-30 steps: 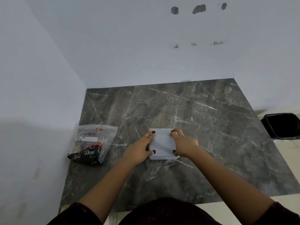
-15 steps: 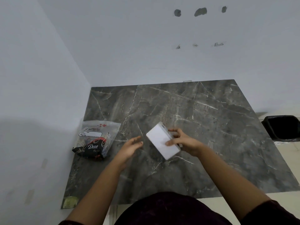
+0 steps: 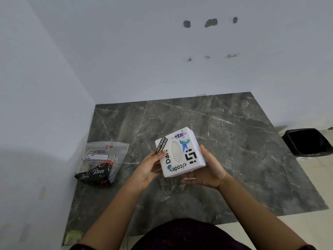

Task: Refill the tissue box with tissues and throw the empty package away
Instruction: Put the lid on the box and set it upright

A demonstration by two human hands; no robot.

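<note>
A white square tissue box (image 3: 180, 152) with stickers and an oval slot in its top is held above the dark marble table (image 3: 234, 141), top face tilted towards me. My left hand (image 3: 146, 170) grips its left side. My right hand (image 3: 207, 170) cups its right side and underside. White tissue shows inside the slot. A clear plastic package (image 3: 102, 163) with a black Dove print lies on the table's left side, next to the wall.
A black bin (image 3: 308, 143) stands on the floor past the table's right edge. White walls close in the table at the back and on the left. A small yellowish scrap (image 3: 73, 237) lies at the table's near left corner.
The box lay bottom-up on the table under both hands. My right hand lifted and turned it, and now both hands hold it with the slotted top facing me.
</note>
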